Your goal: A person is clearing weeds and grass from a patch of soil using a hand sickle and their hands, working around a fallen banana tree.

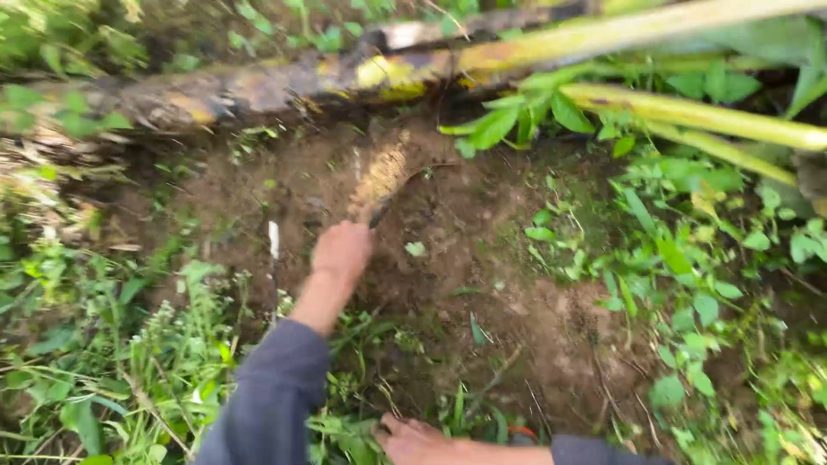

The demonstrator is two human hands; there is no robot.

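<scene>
Brown bare soil (482,284) lay ahead; left hand (342,250) was fisted tight round a handle, a curved blade (405,182) running up and away from the fist toward the fallen stalk (258,86), long axis slanting right. Blade blurred, kind unsure. Right hand (415,441) was low at frame edge, flat on weeds (345,430), holding nothing I could see. Left hand nearer the stalk.

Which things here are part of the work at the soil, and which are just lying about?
In use: left hand gripping a blurred curved blade; bare soil patch; right hand low by the grass.
Lying about: fallen stalk, green stems, weeds, white stick.
</scene>
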